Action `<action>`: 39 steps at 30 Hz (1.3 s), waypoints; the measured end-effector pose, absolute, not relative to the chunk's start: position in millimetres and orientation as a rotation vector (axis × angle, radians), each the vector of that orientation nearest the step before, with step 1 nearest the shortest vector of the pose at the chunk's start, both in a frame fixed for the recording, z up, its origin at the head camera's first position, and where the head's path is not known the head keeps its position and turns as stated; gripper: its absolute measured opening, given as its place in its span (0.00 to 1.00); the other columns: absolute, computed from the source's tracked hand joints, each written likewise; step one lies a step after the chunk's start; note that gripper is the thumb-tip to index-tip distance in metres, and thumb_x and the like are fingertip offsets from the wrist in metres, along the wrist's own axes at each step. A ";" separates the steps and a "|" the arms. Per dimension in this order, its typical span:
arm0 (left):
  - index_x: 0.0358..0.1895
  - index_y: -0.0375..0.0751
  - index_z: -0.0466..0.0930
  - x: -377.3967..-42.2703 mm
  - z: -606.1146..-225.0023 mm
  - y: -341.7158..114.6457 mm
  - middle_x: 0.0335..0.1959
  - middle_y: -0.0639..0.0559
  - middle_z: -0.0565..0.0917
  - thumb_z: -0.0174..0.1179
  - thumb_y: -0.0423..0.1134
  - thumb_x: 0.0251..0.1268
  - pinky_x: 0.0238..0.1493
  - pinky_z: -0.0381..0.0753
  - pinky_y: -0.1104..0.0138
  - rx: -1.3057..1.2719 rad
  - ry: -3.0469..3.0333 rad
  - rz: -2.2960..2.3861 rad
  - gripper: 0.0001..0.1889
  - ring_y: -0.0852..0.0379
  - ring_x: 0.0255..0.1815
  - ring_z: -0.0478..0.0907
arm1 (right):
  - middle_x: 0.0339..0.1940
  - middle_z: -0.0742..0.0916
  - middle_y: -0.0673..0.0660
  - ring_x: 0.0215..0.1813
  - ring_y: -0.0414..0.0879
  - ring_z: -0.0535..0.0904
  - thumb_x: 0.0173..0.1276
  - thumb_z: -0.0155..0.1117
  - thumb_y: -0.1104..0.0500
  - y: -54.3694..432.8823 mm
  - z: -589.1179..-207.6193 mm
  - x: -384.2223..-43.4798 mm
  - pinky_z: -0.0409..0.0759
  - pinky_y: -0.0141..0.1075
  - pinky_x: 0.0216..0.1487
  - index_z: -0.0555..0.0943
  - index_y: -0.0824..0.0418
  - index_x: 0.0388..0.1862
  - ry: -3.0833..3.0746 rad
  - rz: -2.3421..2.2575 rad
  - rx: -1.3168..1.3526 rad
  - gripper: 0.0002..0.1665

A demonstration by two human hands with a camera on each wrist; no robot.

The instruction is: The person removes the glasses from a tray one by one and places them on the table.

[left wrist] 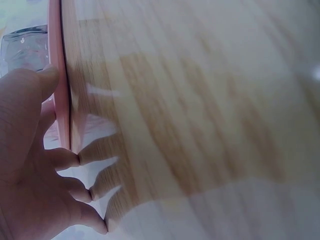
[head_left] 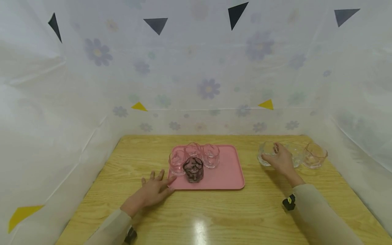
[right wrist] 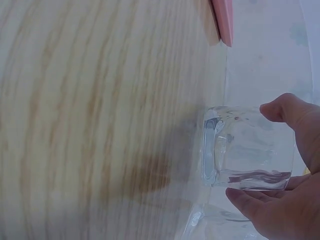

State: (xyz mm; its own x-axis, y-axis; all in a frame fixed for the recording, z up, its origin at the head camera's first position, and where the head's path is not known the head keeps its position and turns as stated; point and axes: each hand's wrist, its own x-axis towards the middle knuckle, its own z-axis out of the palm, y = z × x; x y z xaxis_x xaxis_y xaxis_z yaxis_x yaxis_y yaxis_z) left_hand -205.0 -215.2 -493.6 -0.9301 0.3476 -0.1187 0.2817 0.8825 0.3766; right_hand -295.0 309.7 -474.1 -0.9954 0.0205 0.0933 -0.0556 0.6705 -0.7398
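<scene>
My right hand [head_left: 281,161] holds a clear glass cup [right wrist: 250,145] at the right of the table, thumb on one side and fingers on the other. In the right wrist view the cup's base is close over the wood. Fingers spread, my left hand [head_left: 151,191] rests at the front left corner of a pink tray [head_left: 225,170], its thumb [left wrist: 49,80] against the rim. On the tray's left half stand a dark smoky cup [head_left: 193,172] and three pinkish glass cups [head_left: 210,156], all upright and close together.
Just right of the held cup, another clear cup [head_left: 296,154] stands partly behind my hand. Beside it is an amber-pink cup [head_left: 315,156] near the table's right edge. White flower-printed sheeting [head_left: 183,75] walls the wooden table [head_left: 232,214] at the back and both sides.
</scene>
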 end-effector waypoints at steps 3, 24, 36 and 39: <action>0.80 0.63 0.67 -203.9 -491.5 -214.5 0.84 0.29 0.54 0.49 0.63 0.82 0.68 0.36 0.14 0.485 2.866 0.528 0.29 0.12 0.80 0.42 | 0.84 0.57 0.78 0.80 0.77 0.61 0.75 0.69 0.47 311.0 -475.6 -296.1 0.72 0.69 0.73 0.45 0.74 0.85 -2.795 1.229 0.034 0.60; 0.80 0.63 0.67 -203.1 -491.3 -214.6 0.85 0.30 0.53 0.50 0.63 0.82 0.68 0.36 0.14 0.471 2.863 0.537 0.29 0.12 0.80 0.42 | 0.80 0.64 0.82 0.75 0.79 0.67 0.74 0.69 0.47 308.5 -481.6 -295.5 0.75 0.71 0.68 0.50 0.77 0.83 -2.726 1.133 0.020 0.57; 0.80 0.62 0.68 -203.7 -491.2 -215.1 0.84 0.29 0.54 0.50 0.62 0.82 0.67 0.35 0.13 0.491 2.858 0.547 0.29 0.12 0.80 0.41 | 0.74 0.70 0.83 0.74 0.80 0.63 0.69 0.75 0.52 298.7 -466.1 -296.2 0.63 0.78 0.69 0.61 0.77 0.79 -2.602 0.913 0.133 0.51; 0.80 0.62 0.68 -203.5 -490.9 -214.7 0.84 0.29 0.54 0.50 0.62 0.82 0.67 0.35 0.14 0.491 2.856 0.545 0.29 0.12 0.80 0.41 | 0.75 0.71 0.80 0.75 0.78 0.65 0.70 0.75 0.51 288.7 -458.8 -296.9 0.65 0.77 0.69 0.63 0.74 0.79 -2.581 0.937 0.199 0.49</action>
